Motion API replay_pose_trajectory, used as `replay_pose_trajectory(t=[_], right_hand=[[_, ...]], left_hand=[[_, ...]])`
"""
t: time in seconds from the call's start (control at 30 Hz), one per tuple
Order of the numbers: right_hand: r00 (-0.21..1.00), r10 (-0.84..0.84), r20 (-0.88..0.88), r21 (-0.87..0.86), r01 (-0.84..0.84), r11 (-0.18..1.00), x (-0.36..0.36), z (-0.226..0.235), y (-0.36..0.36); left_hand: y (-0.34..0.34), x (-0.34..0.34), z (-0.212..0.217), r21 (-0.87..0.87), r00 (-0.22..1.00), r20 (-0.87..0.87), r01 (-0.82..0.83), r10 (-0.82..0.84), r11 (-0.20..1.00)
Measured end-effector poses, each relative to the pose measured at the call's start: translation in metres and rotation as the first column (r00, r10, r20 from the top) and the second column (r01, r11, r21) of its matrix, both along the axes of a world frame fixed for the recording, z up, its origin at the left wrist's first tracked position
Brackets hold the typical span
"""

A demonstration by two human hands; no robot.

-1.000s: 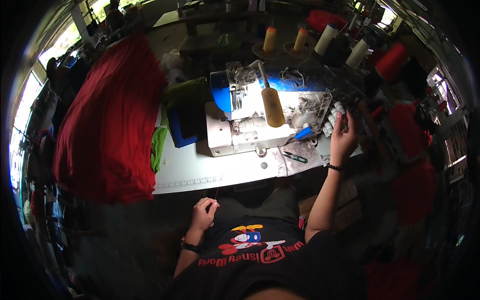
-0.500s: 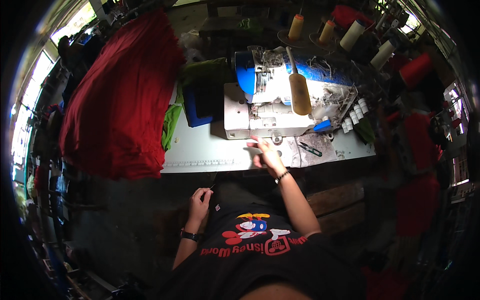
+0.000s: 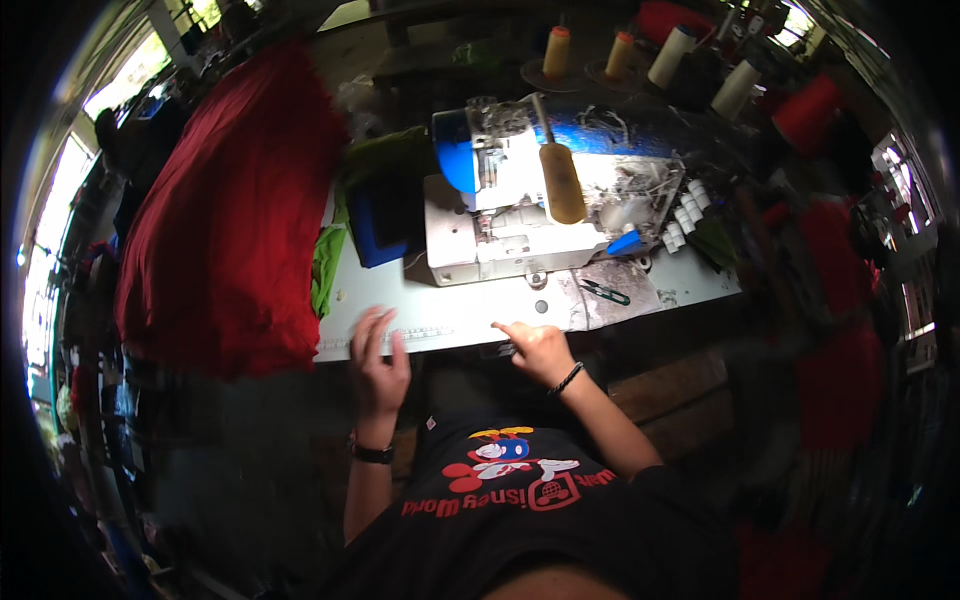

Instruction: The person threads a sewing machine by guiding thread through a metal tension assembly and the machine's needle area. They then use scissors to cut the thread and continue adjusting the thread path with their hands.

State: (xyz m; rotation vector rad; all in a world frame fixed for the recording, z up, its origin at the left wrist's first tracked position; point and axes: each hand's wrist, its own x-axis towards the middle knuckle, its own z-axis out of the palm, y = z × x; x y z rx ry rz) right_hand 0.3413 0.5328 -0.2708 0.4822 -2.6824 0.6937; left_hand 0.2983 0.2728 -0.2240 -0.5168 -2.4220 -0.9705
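My left hand [image 3: 380,366] is raised at the front edge of the white sewing table [image 3: 385,300], its fingers spread and slightly blurred, nothing visible in them. Over the same edge, farther right, is my right hand [image 3: 543,352]; its index finger points left and the other fingers curl under. Neither hand touches the sewing machine [image 3: 455,245], a white and blue, lint-covered unit behind them. Green-handled thread snips [image 3: 606,292] lie on a greyish patch of the table right of the machine's front. A small dark round spot [image 3: 541,307] shows beside them.
A large heap of red fabric [image 3: 225,230] covers the table's left end, with green cloth [image 3: 326,268] by it. A yellowish elongated piece [image 3: 562,185] hangs over the machine. Thread cones [image 3: 557,52] stand behind; small white spools [image 3: 686,216] sit at the right.
My left hand has risen from my lap to the table edge and its pinched fingers have spread. My right hand has drawn back from the machine, curling most fingers. The view has shifted slightly.
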Motion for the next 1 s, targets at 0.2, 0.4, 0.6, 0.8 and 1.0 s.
replay_pose_trajectory(t=[0.2, 0.4, 0.6, 0.8, 1.0], right_hand=[[0.964, 0.224, 0.144, -0.007, -0.226, 0.974, 0.039, 0.001, -0.030], [0.847, -0.489, -0.208, -0.597, 0.286, 0.749, 0.017, 0.025, 0.074], [0.482, -0.833, -0.271, -0.531, 0.646, 0.548, -0.019, 0.099, 0.174], [0.415, -0.858, -0.302, -0.429, 0.745, 0.512, -0.025, 0.106, 0.165], [0.684, -0.721, -0.105, -0.738, 0.433, 0.518, -0.021, 0.066, 0.106]], left_hand=[[0.107, -0.041, -0.034, 0.829, 0.490, 0.452, 0.079, -0.746, 0.554], [0.087, -0.023, -0.029, -0.020, 0.871, 0.386, 0.337, -0.304, 0.941], [0.062, 0.013, -0.035, -0.280, 0.849, 0.274, 0.520, -0.452, 0.807], [0.063, 0.025, -0.061, -0.359, 0.868, 0.320, 0.483, -0.381, 0.799], [0.069, 0.048, -0.072, -0.463, 0.863, 0.376, 0.490, -0.336, 0.739]])
